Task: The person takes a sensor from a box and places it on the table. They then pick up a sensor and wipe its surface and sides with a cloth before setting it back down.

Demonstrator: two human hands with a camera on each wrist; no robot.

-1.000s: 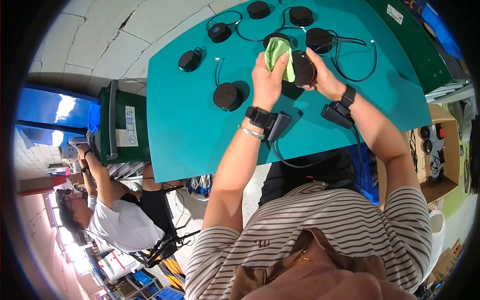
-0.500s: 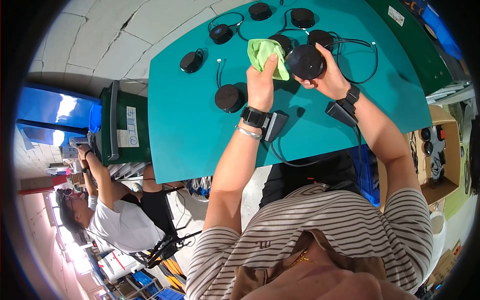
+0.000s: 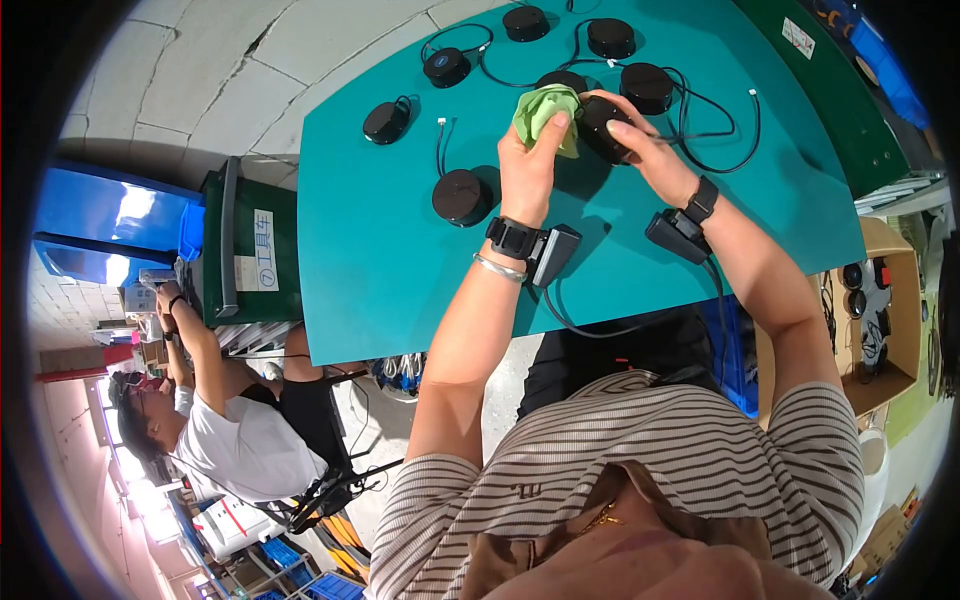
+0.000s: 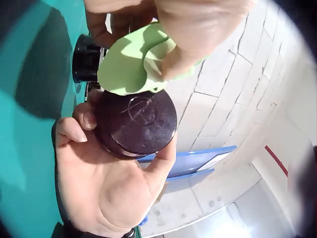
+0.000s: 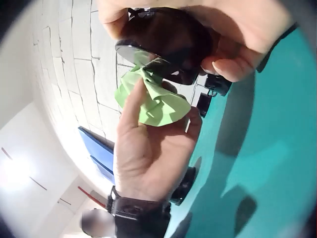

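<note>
In the head view my left hand (image 3: 527, 175) pinches a crumpled light green cloth (image 3: 548, 105) between thumb and fingers. My right hand (image 3: 660, 165) grips a black round puck-shaped device (image 3: 603, 130), tilted on its side above the table. The cloth meets the device's edge, as the left wrist view shows, where the flat face (image 4: 148, 121) bears a faint circular mark. From the right wrist, the bunched cloth (image 5: 161, 106) lies against the rim of the device (image 5: 168, 42), with the left thumb pressed on the cloth.
On the green table (image 3: 400, 290) sit several similar black devices, one at the left (image 3: 460, 197) and another behind the right hand (image 3: 647, 88), some with black cables (image 3: 735, 165). A cardboard box (image 3: 895, 350) stands at the right. Another person (image 3: 250, 450) sits at the left.
The device was turned with its flat face up and the cloth apart from it half a second ago. Now the right hand has tilted it, and the cloth is back against its edge.
</note>
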